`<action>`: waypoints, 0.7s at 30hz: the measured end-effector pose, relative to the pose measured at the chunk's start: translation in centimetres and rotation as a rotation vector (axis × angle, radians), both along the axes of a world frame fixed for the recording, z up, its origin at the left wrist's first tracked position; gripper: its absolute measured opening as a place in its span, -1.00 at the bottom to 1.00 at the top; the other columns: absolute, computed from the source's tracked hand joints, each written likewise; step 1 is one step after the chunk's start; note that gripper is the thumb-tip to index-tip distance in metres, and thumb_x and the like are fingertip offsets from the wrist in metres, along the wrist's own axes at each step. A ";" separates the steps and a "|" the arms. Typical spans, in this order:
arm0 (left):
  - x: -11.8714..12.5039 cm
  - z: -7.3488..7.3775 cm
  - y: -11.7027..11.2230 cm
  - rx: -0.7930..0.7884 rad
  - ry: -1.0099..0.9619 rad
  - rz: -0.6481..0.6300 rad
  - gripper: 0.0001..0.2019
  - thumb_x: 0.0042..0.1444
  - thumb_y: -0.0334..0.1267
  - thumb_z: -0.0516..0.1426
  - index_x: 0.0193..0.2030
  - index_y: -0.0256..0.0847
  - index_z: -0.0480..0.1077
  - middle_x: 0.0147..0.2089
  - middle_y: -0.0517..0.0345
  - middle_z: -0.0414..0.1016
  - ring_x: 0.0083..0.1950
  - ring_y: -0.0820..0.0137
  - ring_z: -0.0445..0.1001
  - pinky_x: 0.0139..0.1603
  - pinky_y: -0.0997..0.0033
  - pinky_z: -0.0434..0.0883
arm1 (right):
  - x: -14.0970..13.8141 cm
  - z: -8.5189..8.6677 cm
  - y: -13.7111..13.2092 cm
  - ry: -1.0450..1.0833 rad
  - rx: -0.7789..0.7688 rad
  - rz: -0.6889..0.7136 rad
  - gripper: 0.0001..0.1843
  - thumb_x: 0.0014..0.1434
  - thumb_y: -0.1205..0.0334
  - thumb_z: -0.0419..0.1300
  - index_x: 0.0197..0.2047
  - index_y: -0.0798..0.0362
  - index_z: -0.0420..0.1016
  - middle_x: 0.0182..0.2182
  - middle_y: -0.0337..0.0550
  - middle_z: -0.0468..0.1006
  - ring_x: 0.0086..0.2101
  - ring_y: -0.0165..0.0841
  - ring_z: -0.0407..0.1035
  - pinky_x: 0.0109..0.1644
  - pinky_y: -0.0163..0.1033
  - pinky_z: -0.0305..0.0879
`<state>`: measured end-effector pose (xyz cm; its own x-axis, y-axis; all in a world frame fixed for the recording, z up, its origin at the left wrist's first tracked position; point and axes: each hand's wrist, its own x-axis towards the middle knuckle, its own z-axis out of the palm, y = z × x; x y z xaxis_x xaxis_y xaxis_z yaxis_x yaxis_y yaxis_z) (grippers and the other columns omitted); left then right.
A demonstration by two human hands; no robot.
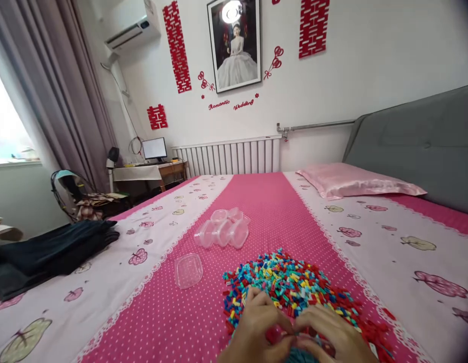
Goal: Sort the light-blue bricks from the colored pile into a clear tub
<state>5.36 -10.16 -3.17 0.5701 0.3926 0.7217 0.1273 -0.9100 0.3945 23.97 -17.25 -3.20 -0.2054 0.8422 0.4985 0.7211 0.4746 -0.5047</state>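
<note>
My left hand (258, 327) and my right hand (328, 333) meet at the near edge of a pile of small coloured building bricks (283, 277). Both have curled fingers, with the fingertips of the two hands close together. Something small and partly see-through sits between them; the fingers cover most of it, and its kind cannot be made out. The bricks are mostly red, teal, blue and yellow, heaped loosely on the pink bedspread (256, 196). Both hands hide the pile's near part.
Left of the pile lies a clear plastic lid or shallow tray (188, 270). Behind it, several clear plastic containers (222, 229) are bunched together. Dark folded clothing (56, 252) rests at the left, a pink pillow (355, 180) at the back right by the grey headboard (419, 146).
</note>
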 end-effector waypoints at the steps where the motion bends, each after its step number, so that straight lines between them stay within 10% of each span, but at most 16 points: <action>1: -0.1 0.2 -0.1 -0.043 0.027 -0.010 -0.91 0.07 -0.41 0.24 -0.35 -0.17 0.41 -0.41 0.24 0.51 -0.29 0.42 0.39 -0.08 0.30 0.19 | -0.1 0.2 -0.1 0.009 -0.017 -0.011 -0.91 0.23 0.34 0.27 -0.27 -0.07 0.50 -0.33 -0.29 0.57 -0.27 -0.32 0.47 -0.19 -0.31 0.35; 9: -1.5 2.0 1.7 -0.308 0.146 0.066 -0.82 0.32 -0.20 0.09 -0.24 -0.16 0.49 -0.24 0.07 0.54 -0.15 0.28 0.42 -0.08 0.26 0.27 | -0.4 3.0 -0.9 0.061 -0.108 -0.129 -0.88 0.22 0.37 0.29 -0.35 0.03 0.47 -0.38 -0.23 0.54 -0.28 -0.30 0.41 -0.15 -0.22 0.25; 21: -1.1 1.9 1.8 -0.214 0.341 -0.008 -0.87 0.26 -0.24 0.14 -0.26 -0.17 0.49 -0.30 0.15 0.51 -0.19 0.33 0.39 -0.04 0.24 0.21 | -2.2 2.8 -1.6 -0.141 -0.292 -0.120 -0.83 0.09 0.41 0.40 -0.36 0.01 0.50 -0.34 -0.28 0.57 -0.24 -0.29 0.43 -0.14 -0.24 0.20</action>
<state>4.29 -8.39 -1.24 0.7665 0.5082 0.3928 0.2769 -0.8133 0.5118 21.82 -18.85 -0.41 -0.1454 0.9676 0.2066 0.8353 0.2320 -0.4985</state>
